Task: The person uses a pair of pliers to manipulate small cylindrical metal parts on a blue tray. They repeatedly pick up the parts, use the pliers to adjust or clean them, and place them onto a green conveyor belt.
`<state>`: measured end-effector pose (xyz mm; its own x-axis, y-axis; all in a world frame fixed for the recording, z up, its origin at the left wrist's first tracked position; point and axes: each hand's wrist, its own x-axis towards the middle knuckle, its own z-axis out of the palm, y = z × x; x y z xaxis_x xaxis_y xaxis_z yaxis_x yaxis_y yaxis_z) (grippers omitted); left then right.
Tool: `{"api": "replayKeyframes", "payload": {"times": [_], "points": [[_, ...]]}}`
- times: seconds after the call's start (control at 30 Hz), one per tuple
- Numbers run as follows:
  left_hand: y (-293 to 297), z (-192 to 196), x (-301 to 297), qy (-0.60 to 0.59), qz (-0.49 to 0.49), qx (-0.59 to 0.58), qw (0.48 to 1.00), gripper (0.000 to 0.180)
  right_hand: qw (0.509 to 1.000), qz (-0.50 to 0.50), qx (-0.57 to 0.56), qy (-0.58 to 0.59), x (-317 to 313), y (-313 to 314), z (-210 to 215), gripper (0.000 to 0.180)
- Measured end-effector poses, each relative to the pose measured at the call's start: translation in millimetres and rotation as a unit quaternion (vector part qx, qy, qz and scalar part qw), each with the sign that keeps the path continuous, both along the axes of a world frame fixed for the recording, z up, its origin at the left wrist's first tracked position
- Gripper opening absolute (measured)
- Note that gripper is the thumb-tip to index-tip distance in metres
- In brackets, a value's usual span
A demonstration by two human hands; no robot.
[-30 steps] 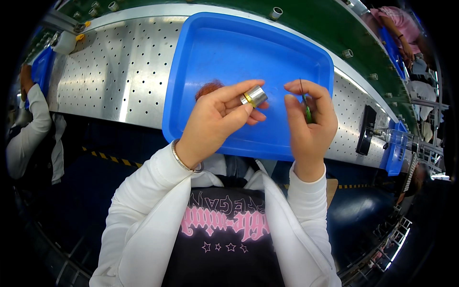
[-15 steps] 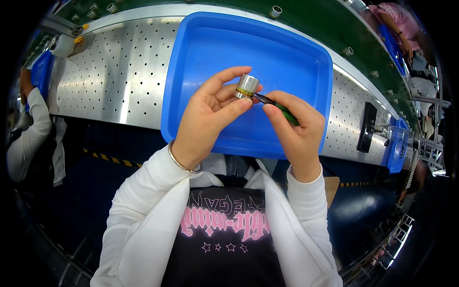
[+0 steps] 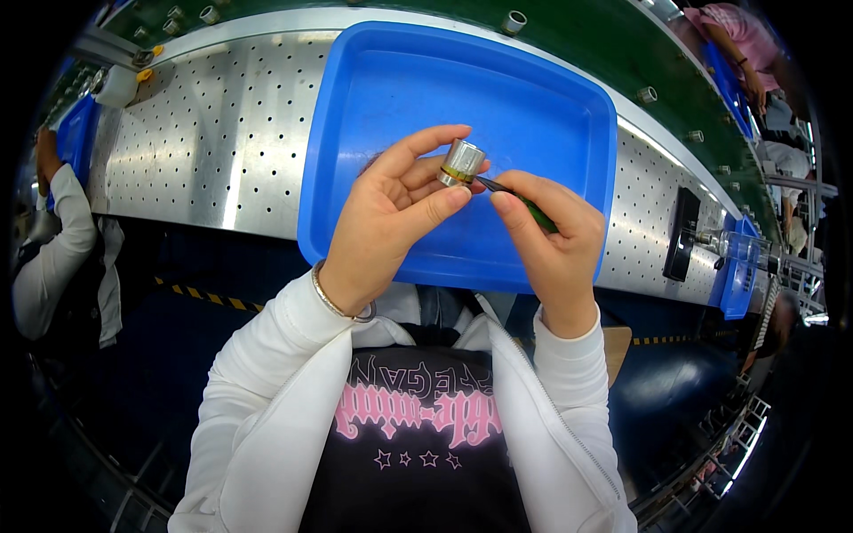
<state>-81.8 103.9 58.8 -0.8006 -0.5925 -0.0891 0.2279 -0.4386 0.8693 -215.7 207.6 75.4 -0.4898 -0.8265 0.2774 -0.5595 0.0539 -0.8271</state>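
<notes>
Over a shallow blue tray point(image 3: 322, 115), my left hand point(image 3: 384, 209) grips a small silver metal cylinder point(image 3: 466, 156) between thumb and fingers. The cylinder is tilted and has a yellowish band round its lower part. My right hand point(image 3: 560, 233) is closed on a thin hand tool point(image 3: 539, 216) with a green-and-black handle and a dark pointed tip. That tip meets the cylinder close to its band. Whether the tool has one prong or two cannot be made out.
The tray rests on a perforated metal bench point(image 3: 258, 133). Beyond it runs a green belt point(image 3: 586, 53) carrying several metal cylinders point(image 3: 514, 22). A black stand with a clear cylinder point(image 3: 682, 235) is at right. A co-worker's arm point(image 3: 62, 209) shows at left; another person point(image 3: 737, 44) is far right.
Both hands keep nearly the same place and hold. The cylinder has turned or shifted very slightly, and the tool lies a little differently in my right fingers.
</notes>
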Motion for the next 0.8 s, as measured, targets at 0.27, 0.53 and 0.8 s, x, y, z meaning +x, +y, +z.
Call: {"api": "replayKeyframes", "payload": {"times": [0.27,0.53,0.8], "points": [[-1,-2,2,-0.093,-0.002,-0.267,0.959,0.055,0.991,0.006,0.024,-0.131,-1,-5,6,0.018],[-11,17,-5,-0.065,0.130,-0.387,0.911,0.060,0.935,0.050,0.007,-0.351,-18,-10,18,0.015],[-21,31,1,-0.016,-0.059,-0.101,0.993,0.045,0.920,0.121,-0.017,-0.372,-16,-9,18,0.015]]}}
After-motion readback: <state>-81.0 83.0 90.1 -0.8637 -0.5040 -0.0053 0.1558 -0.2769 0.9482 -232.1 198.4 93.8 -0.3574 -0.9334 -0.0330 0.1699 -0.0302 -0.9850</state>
